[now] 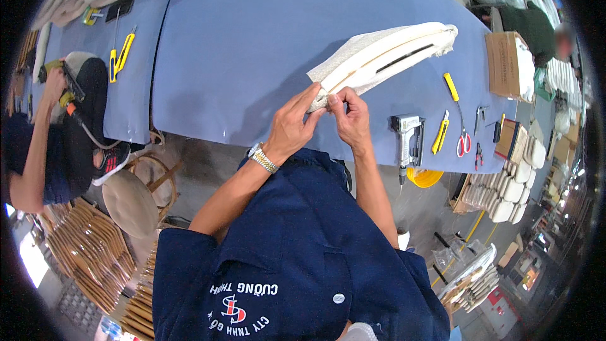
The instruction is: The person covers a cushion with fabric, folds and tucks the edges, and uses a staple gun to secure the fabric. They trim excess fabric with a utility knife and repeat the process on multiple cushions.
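A long curved padded piece [394, 57], likely a chair backrest, lies slanted on the blue table. Light woven fabric wraps it, a pale strip runs along its face and a dark slot shows toward the far end. Its near end is between my hands. My left hand [291, 121], with a watch on the wrist, grips that end, fingers along its left side. On the other side, my right hand [351, 119] pinches the fabric edge between thumb and bent fingers. A loose fabric flap [329, 63] sticks out on the left side.
Right of my hands lie a staple gun [407, 136], a yellow utility knife [440, 134], red-handled scissors [464, 144] and a yellow-handled tool [451, 86]. A cardboard box [503, 66] stands at the far right. At left, a co-worker's hand [55, 83] holds an air tool.
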Tool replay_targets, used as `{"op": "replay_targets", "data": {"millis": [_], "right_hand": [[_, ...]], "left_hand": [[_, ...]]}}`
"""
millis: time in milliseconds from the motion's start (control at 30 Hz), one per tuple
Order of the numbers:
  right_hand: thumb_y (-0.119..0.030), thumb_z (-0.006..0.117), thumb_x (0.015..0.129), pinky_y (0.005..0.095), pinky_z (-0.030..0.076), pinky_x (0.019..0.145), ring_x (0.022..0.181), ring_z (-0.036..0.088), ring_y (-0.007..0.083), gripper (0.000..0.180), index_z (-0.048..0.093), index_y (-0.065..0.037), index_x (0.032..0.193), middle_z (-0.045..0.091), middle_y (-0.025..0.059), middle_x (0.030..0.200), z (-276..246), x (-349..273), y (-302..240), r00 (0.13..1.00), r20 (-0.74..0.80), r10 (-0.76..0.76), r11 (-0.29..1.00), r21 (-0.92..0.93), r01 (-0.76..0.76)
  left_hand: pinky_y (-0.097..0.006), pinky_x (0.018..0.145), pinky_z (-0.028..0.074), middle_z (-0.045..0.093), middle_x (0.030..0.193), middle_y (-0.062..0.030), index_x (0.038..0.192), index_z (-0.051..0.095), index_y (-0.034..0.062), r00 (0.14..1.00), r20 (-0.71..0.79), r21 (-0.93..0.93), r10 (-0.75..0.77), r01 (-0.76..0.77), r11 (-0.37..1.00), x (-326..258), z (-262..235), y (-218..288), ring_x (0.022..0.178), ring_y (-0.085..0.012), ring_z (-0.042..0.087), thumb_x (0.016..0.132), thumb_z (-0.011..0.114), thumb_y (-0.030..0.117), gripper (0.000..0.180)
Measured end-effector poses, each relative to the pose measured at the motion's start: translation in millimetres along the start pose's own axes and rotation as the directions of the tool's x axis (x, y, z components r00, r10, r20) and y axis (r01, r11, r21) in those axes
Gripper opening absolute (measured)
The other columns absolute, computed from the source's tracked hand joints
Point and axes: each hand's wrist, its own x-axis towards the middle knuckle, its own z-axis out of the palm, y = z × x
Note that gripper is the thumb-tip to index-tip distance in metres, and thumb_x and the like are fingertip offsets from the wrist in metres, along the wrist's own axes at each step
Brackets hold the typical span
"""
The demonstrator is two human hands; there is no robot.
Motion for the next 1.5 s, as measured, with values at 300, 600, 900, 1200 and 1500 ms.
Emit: {"op": "replay_targets", "data": {"millis": [300, 600, 900, 1200, 1500], "right_hand": [[-0.014, 0.069, 0.097, 0.0324, 0.044, 0.066, 0.070, 0.052, 0.0174, 0.022, 0.060, -0.001, 0.080, 0.058, 0.0061, 0.074, 1, 2, 1, 0.999, -0.021, -0.032, 0.999, -0.021, 0.032], [-0.013, 0.065, 0.101, 0.0301, 0.047, 0.074, 0.078, 0.056, 0.0149, 0.018, 0.061, -0.001, 0.088, 0.061, 0.0060, 0.081, -4, -12, 4, 0.994, -0.011, -0.112, 0.993, -0.040, 0.112], [-0.010, 0.065, 0.096, 0.0378, 0.050, 0.082, 0.086, 0.062, 0.0263, 0.008, 0.064, -0.001, 0.095, 0.064, 0.0126, 0.089, -15, -25, -1, 0.991, -0.022, -0.128, 0.992, -0.009, 0.128], [-0.016, 0.082, 0.079, 0.0480, 0.049, 0.101, 0.116, 0.062, 0.0391, 0.074, 0.047, -0.003, 0.143, 0.063, 0.0199, 0.127, -182, -117, 123, 0.753, -0.642, 0.144, 0.517, -0.600, -0.610], [-0.009, 0.079, 0.075, 0.0395, 0.055, 0.089, 0.104, 0.067, 0.0286, 0.065, 0.055, 0.004, 0.133, 0.068, 0.0183, 0.115, -199, -100, 81, 0.712, -0.510, 0.483, 0.672, -0.306, -0.674]], "left_hand": [[-0.043, 0.095, 0.057, 0.064, 0.135, -0.0222, 0.142, 0.057, 0.0021, 1.000, 0.005, 0.067, -0.022, 0.022, 0.997, -1, 4, 3, 0.120, -0.0371, 0.066, 0.092, 0.071, 0.009, 0.053], [-0.039, 0.099, 0.051, 0.063, 0.132, -0.0307, 0.148, 0.046, -0.0058, 0.915, 0.062, -0.240, -0.398, 0.401, 0.884, -7, 28, 3, 0.123, -0.0357, 0.064, 0.103, 0.061, 0.042, 0.068], [-0.039, 0.098, 0.051, 0.065, 0.130, -0.0292, 0.145, 0.048, -0.0085, 0.946, 0.146, -0.153, -0.291, 0.312, 0.938, 1, 23, 9, 0.121, -0.0313, 0.065, 0.104, 0.060, 0.028, 0.056], [-0.046, 0.094, 0.055, 0.064, 0.129, -0.0314, 0.148, 0.048, -0.0019, 0.971, 0.121, 0.068, -0.208, 0.201, 0.977, 2, 25, 23, 0.116, -0.0435, 0.066, 0.098, 0.067, 0.025, 0.059], [-0.048, 0.085, 0.059, 0.064, 0.130, -0.0294, 0.154, 0.041, 0.0062, 0.974, 0.169, 0.162, -0.150, 0.123, 0.979, -4, 26, 26, 0.109, -0.0444, 0.069, 0.098, 0.066, 0.029, 0.066]]}}
